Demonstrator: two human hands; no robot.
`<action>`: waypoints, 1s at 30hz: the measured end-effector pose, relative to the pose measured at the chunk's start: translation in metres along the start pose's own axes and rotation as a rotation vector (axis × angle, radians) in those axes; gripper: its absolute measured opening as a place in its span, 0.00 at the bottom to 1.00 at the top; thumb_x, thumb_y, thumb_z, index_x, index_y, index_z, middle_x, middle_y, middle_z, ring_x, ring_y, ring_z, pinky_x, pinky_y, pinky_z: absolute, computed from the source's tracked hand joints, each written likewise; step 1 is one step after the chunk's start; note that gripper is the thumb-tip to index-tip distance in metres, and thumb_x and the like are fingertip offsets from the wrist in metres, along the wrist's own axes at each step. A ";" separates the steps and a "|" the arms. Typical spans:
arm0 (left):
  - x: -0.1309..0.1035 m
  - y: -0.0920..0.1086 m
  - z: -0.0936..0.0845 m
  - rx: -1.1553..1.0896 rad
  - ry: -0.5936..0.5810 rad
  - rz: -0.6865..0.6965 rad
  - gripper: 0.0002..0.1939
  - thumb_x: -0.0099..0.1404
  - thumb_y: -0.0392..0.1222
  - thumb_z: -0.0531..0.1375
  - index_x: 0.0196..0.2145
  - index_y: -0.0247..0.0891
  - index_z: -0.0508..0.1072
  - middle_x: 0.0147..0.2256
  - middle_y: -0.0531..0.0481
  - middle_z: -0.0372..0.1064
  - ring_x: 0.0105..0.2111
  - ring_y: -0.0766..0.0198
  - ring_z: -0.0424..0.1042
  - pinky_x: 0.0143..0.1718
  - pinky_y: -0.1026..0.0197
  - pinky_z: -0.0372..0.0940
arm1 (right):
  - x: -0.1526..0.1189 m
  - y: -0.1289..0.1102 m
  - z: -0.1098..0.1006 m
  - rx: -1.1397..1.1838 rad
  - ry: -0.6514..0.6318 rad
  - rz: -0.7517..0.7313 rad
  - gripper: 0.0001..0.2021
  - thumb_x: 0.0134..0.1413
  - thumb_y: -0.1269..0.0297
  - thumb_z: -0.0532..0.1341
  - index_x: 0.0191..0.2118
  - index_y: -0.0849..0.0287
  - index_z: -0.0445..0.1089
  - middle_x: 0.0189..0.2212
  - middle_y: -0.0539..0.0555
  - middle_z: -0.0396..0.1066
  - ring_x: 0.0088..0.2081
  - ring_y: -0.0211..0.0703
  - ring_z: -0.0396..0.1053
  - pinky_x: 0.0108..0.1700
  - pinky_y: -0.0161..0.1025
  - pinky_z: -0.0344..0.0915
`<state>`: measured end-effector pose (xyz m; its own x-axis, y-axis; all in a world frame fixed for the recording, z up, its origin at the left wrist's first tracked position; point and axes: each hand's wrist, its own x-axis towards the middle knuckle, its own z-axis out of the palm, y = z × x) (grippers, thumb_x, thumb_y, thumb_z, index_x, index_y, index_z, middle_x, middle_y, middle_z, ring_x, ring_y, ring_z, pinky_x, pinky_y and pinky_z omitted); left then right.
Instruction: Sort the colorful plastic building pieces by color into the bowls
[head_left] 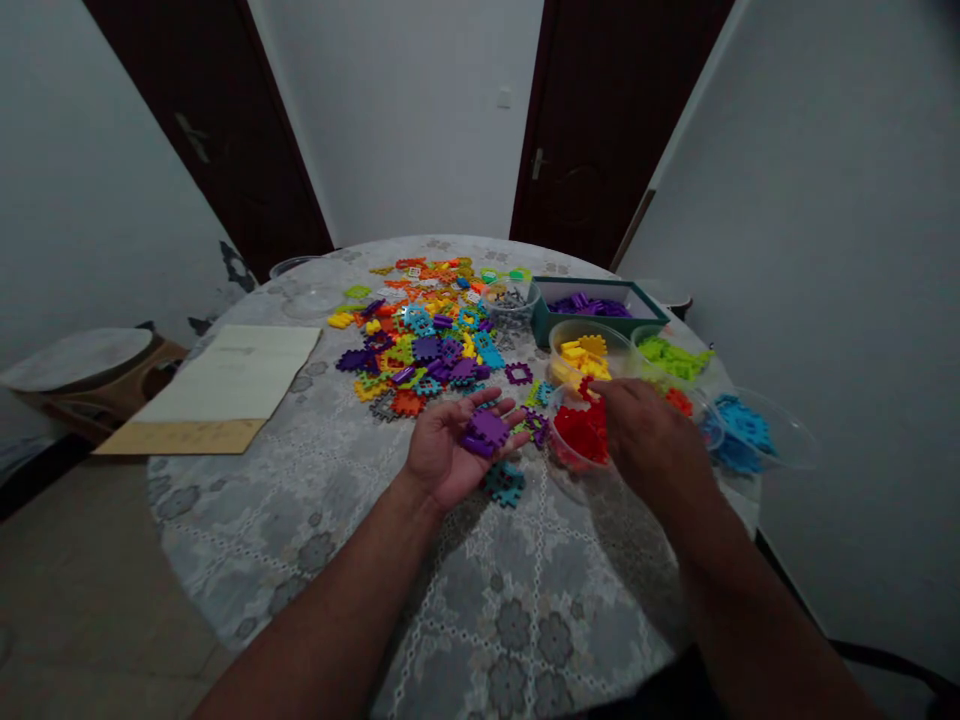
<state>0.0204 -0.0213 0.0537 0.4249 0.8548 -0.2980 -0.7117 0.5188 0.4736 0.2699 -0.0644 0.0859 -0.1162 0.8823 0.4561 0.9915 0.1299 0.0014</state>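
My left hand (450, 450) lies palm up, fingers loosely spread, with purple plastic building pieces (489, 428) resting in it. One of them is a toothed square, another a short tube. Over the clear bowl of red building pieces (577, 432), my right hand (656, 445) pinches a red building piece (587, 387). Just below my left hand are teal building pieces (504, 484) on the tablecloth. A big mixed pile of colourful building pieces (427, 348) spreads beyond my left hand.
Clear bowls hold yellow pieces (585, 358), green pieces (671, 357), blue pieces (739, 430) and grey pieces (510, 300). A dark green box (549, 325) contains purple pieces. Flat cardboard (232, 375) overhangs the round table's left edge. A stool (82, 360) stands at the left.
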 end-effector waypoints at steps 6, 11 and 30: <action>0.003 -0.005 -0.003 0.073 -0.067 0.024 0.29 0.49 0.29 0.58 0.51 0.33 0.76 0.49 0.37 0.78 0.53 0.46 0.79 0.63 0.37 0.68 | -0.006 -0.018 0.005 0.228 0.041 -0.173 0.14 0.71 0.71 0.57 0.55 0.61 0.76 0.56 0.66 0.75 0.57 0.58 0.72 0.62 0.58 0.70; 0.001 -0.006 -0.004 0.168 -0.160 0.010 0.33 0.53 0.26 0.59 0.57 0.33 0.75 0.46 0.40 0.80 0.43 0.58 0.80 0.50 0.55 0.75 | -0.014 -0.057 0.008 0.456 -0.056 -0.291 0.17 0.72 0.64 0.59 0.63 0.56 0.70 0.61 0.63 0.72 0.61 0.56 0.71 0.62 0.57 0.72; -0.001 -0.002 -0.005 0.253 -0.179 -0.026 0.39 0.60 0.23 0.61 0.69 0.32 0.62 0.60 0.26 0.73 0.62 0.41 0.74 0.67 0.41 0.63 | 0.091 0.041 0.004 0.666 -0.401 0.085 0.08 0.64 0.67 0.62 0.40 0.59 0.80 0.31 0.54 0.79 0.31 0.41 0.74 0.35 0.36 0.70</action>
<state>0.0185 -0.0229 0.0487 0.5490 0.8179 -0.1723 -0.5467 0.5073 0.6661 0.2994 0.0231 0.1243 -0.1795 0.9810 0.0738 0.7688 0.1867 -0.6117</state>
